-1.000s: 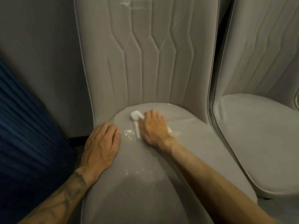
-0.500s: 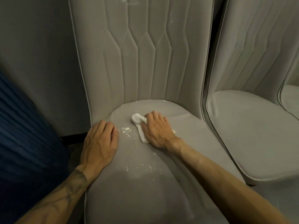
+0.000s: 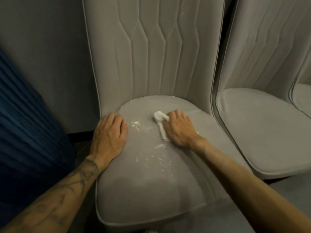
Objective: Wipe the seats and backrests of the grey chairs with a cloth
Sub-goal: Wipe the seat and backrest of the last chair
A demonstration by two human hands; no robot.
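A grey upholstered chair fills the view, with its seat (image 3: 148,185) below and its quilted backrest (image 3: 154,52) above. My right hand (image 3: 179,129) presses flat on a small white cloth (image 3: 159,121) near the back of the seat; most of the cloth lies under the palm. My left hand (image 3: 109,137) rests flat on the seat's left edge, fingers together, holding nothing. White crumbs (image 3: 137,126) lie scattered between the hands and further forward on the seat.
A second grey chair (image 3: 262,132) stands close on the right, and the edge of a third (image 3: 303,96) shows past it. A dark blue pleated fabric (image 3: 25,132) hangs at the left. A grey wall (image 3: 45,56) is behind.
My right hand and the cloth have slid to the right across the seat, away from the crumbs. The left hand has stayed on the seat's edge. The view has shifted slightly.
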